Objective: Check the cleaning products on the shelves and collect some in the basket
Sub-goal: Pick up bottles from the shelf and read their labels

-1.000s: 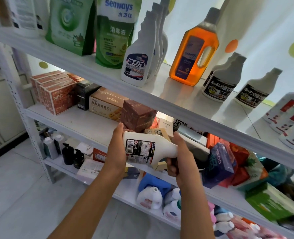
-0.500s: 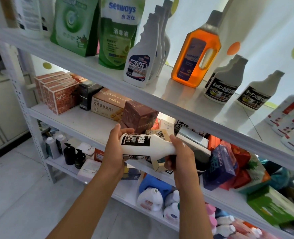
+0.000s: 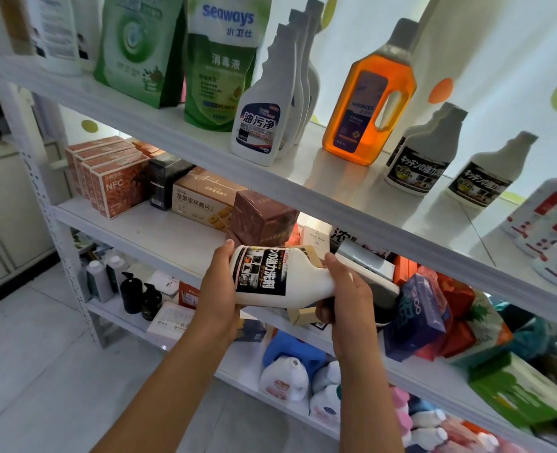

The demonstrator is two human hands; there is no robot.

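The white shelving point(image 3: 303, 194) fills your view, its boards running down to the right. On the top board stand two green pouches point(image 3: 221, 60), a row of white spray bottles point(image 3: 264, 103), an orange jug point(image 3: 368, 96) and two white bottles with black labels point(image 3: 424, 152), with red-labelled bottles point(image 3: 545, 207) at the far right edge. The board below carries orange cartons point(image 3: 113, 181), a black box point(image 3: 164, 181), a tan box point(image 3: 202, 201) and a brown box point(image 3: 260, 217). Lower boards hold dark pump bottles point(image 3: 131, 292) and white jugs point(image 3: 283, 377).

You hold a white bottle point(image 3: 283, 276) on its side in front of the middle board, black label facing you, neck pointing right. Your left hand point(image 3: 218, 289) cups its base, fingers wrapped behind and thumb over the top edge. Your right hand point(image 3: 345, 295) grips the neck end, fingers curled around it; the cap is hidden under that hand. The basket is not in view.
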